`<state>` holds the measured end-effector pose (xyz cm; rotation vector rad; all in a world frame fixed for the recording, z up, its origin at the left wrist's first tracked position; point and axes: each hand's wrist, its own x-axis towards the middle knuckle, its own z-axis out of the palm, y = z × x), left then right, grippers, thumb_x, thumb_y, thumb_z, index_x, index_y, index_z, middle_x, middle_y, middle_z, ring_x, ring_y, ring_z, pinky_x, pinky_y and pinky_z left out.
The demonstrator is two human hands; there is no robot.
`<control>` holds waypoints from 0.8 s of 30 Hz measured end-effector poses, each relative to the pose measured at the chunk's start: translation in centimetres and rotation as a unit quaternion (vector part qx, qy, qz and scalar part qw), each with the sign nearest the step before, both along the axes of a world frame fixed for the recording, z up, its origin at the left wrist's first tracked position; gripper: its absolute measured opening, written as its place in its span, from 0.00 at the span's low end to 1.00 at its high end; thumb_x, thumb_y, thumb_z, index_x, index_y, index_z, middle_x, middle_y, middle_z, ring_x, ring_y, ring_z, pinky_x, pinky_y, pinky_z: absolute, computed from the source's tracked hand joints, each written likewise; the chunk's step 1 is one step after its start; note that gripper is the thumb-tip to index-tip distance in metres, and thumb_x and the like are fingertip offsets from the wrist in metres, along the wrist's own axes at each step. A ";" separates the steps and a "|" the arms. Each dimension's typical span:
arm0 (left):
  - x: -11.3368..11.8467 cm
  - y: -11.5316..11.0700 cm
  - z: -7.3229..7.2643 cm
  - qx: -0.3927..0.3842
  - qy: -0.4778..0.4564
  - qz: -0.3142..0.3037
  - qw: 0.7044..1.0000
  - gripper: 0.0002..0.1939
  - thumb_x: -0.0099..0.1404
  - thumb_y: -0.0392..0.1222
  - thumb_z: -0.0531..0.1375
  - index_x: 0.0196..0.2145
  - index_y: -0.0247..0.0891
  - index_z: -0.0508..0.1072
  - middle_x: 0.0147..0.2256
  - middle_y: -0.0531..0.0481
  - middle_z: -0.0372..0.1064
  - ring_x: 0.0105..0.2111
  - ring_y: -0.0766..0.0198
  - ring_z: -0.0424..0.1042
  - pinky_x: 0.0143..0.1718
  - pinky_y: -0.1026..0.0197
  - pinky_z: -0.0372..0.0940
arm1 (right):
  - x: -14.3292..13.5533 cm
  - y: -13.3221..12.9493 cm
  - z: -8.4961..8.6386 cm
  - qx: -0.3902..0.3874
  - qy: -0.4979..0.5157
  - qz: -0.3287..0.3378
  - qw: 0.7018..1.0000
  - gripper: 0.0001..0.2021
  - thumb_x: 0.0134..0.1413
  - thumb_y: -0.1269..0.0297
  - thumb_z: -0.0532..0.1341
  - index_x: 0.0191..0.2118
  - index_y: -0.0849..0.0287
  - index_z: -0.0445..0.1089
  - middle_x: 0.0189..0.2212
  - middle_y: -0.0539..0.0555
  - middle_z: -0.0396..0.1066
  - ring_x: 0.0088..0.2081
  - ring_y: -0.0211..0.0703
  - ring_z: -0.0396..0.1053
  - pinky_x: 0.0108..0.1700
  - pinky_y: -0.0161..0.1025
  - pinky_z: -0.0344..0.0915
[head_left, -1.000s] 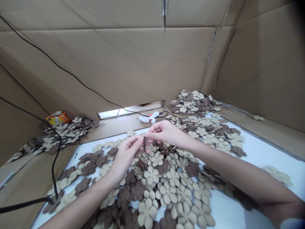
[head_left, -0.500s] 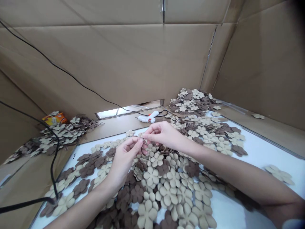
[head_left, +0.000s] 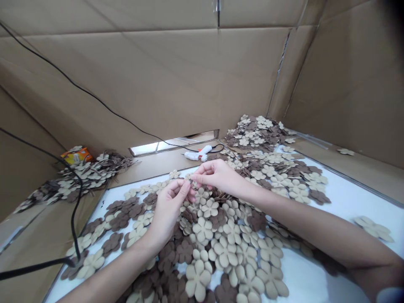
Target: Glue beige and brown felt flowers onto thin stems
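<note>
My left hand and my right hand meet above the middle of a white board. Both are closed, thumb against fingers, with the fingertips almost touching. A small dark brown piece shows between them; its kind is too small to make out. Beneath and around the hands lie many five-petal flower cut-outs, some beige and some brown, overlapping in loose layers. Just beyond my right hand a white hot glue gun with an orange trigger lies on its side.
Cardboard walls enclose the workspace. A heap of flower cut-outs stands at the back right; another pile with thin strips is at left, near an orange-yellow box. Black cables cross the left side.
The hands keep nearly the same pose, fingertips together; the small brown piece shows slightly more between them. The whole view has shifted a little, scene moving right.
</note>
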<state>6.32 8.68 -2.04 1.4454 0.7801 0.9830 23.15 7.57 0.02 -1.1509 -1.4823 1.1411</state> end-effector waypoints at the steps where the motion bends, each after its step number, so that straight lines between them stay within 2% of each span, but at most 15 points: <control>1: 0.0 0.0 0.0 0.003 0.002 0.001 1.000 0.11 0.61 0.47 0.59 0.28 0.36 0.71 0.25 0.54 0.67 0.25 0.68 0.65 0.30 0.66 0.63 | 0.0 0.0 0.0 0.000 0.000 0.000 1.000 0.16 0.43 0.54 0.67 0.30 0.63 0.73 0.23 0.51 0.71 0.20 0.30 0.60 0.19 0.27 0.55; 6: -0.1 0.3 -0.1 0.032 0.014 0.013 0.999 0.11 0.61 0.46 0.59 0.27 0.36 0.70 0.25 0.54 0.67 0.24 0.68 0.66 0.29 0.66 0.62 | 0.3 0.2 0.2 -0.007 -0.028 0.017 0.999 0.15 0.46 0.54 0.66 0.31 0.63 0.73 0.24 0.52 0.71 0.19 0.29 0.60 0.20 0.28 0.57; 9: -0.5 0.8 -0.2 0.046 0.026 0.024 0.998 0.11 0.60 0.47 0.60 0.27 0.36 0.70 0.25 0.54 0.68 0.24 0.67 0.66 0.30 0.65 0.62 | 1.1 0.5 0.6 0.007 -0.033 0.017 0.999 0.14 0.51 0.55 0.62 0.32 0.63 0.71 0.26 0.53 0.72 0.19 0.30 0.61 0.22 0.29 0.59; 11: -0.7 1.3 -0.1 0.057 0.043 0.022 0.997 0.11 0.60 0.47 0.60 0.27 0.36 0.70 0.25 0.54 0.68 0.24 0.67 0.67 0.31 0.65 0.62 | 1.9 0.7 0.7 0.019 -0.078 0.003 0.997 0.13 0.54 0.56 0.59 0.34 0.63 0.70 0.28 0.53 0.73 0.19 0.30 0.61 0.22 0.30 0.59; 14: -0.9 2.0 0.1 0.074 0.083 0.000 0.994 0.12 0.59 0.47 0.60 0.25 0.36 0.70 0.24 0.53 0.69 0.24 0.66 0.68 0.31 0.64 0.63 | 2.8 0.9 0.6 0.035 -0.241 -0.013 0.970 0.13 0.53 0.57 0.58 0.33 0.61 0.73 0.29 0.53 0.74 0.23 0.35 0.65 0.26 0.32 0.60; 16: -1.0 2.4 0.3 0.092 0.120 -0.026 0.988 0.12 0.58 0.47 0.60 0.24 0.36 0.71 0.23 0.53 0.69 0.24 0.64 0.67 0.30 0.63 0.63 | 3.0 0.8 0.3 0.040 -0.326 0.015 0.945 0.11 0.51 0.58 0.60 0.34 0.59 0.75 0.31 0.52 0.75 0.29 0.39 0.69 0.30 0.32 0.61; 19: -1.3 2.8 0.6 0.154 0.200 -0.052 0.966 0.11 0.58 0.45 0.59 0.23 0.37 0.72 0.21 0.52 0.69 0.23 0.64 0.66 0.27 0.64 0.60 | 2.8 0.7 -0.5 0.046 -0.373 0.070 0.924 0.13 0.50 0.58 0.60 0.40 0.58 0.75 0.35 0.52 0.76 0.33 0.41 0.71 0.33 0.33 0.62; 21: -1.5 2.9 0.7 0.189 0.255 -0.060 0.946 0.11 0.58 0.45 0.58 0.22 0.37 0.72 0.20 0.52 0.69 0.21 0.64 0.65 0.24 0.65 0.58 | 2.5 0.8 -1.0 0.056 -0.388 0.081 0.916 0.15 0.50 0.58 0.60 0.42 0.58 0.75 0.36 0.53 0.76 0.35 0.42 0.71 0.35 0.34 0.62; 24: -1.8 3.1 0.7 0.172 0.292 -0.092 0.936 0.11 0.58 0.45 0.57 0.23 0.38 0.72 0.21 0.52 0.70 0.19 0.65 0.64 0.22 0.65 0.57 | 2.3 1.1 -1.7 0.055 -0.392 0.078 0.915 0.12 0.50 0.60 0.60 0.38 0.58 0.76 0.36 0.53 0.76 0.35 0.43 0.71 0.37 0.35 0.62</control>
